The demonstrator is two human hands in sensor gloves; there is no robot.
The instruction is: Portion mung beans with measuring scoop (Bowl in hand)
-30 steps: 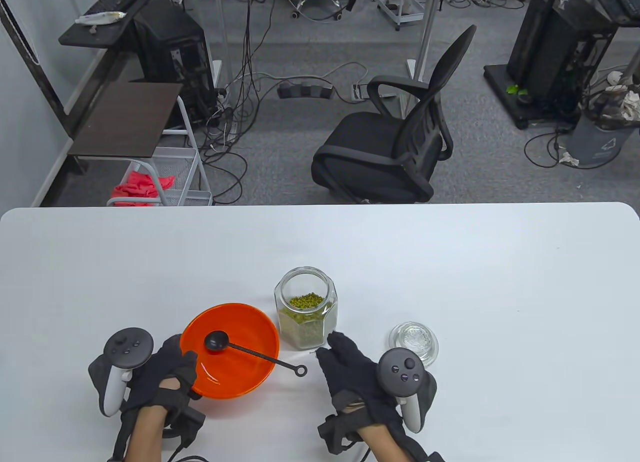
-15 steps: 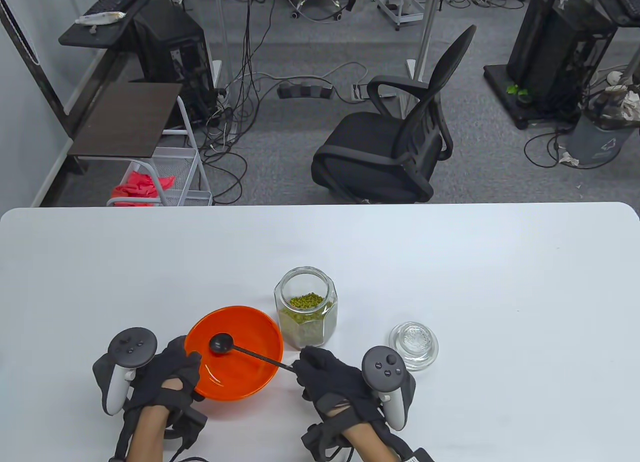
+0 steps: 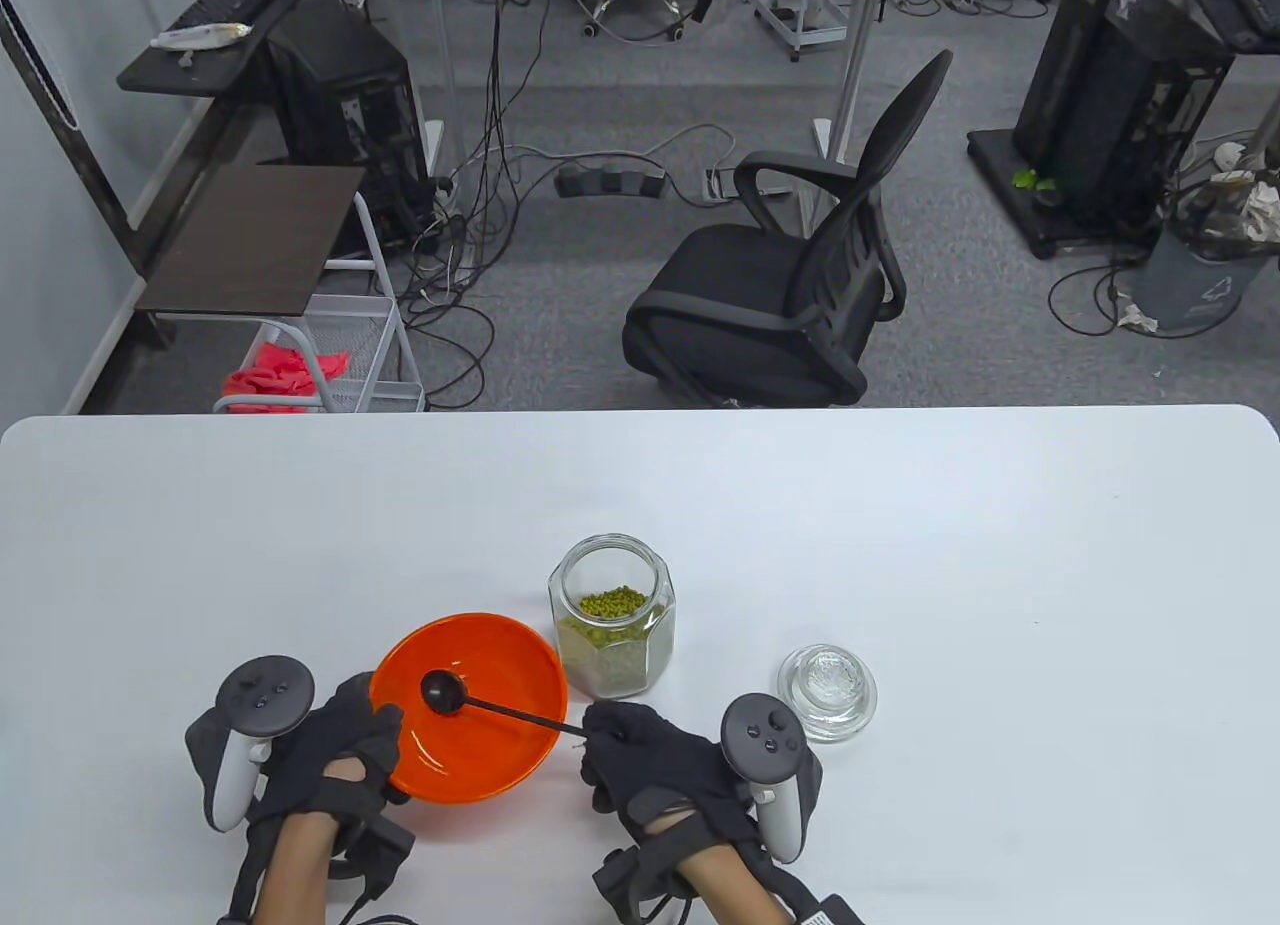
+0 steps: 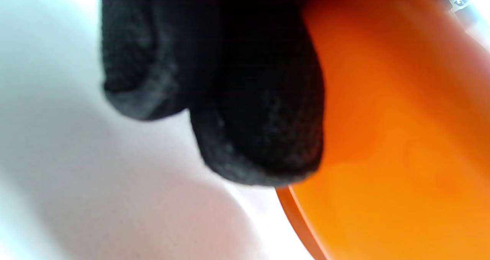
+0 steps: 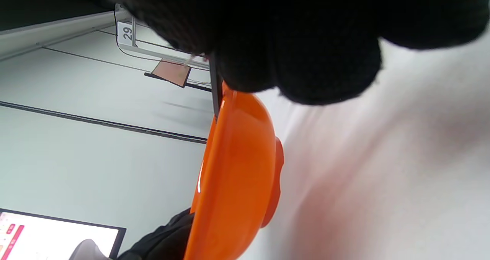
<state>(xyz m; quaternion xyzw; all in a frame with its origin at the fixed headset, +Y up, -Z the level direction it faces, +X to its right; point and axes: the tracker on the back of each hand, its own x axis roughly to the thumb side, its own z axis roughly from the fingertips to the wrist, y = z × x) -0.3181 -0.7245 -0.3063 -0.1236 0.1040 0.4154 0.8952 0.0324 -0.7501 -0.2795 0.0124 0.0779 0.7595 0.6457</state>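
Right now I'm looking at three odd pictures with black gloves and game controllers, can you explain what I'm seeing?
There is no machine: a person wears black sensor gloves, and the controller-like things are trackers strapped to the backs of the hands. The big picture looks down at a white table. The two blurry ones come from cameras on each wrist, so they look tilted.

On the table stand an open glass jar of mung beans and, to its right, a glass lid. The left hand holds the rim of an orange bowl. The right hand pinches the handle end of a black measuring scoop, whose cup lies inside the bowl.
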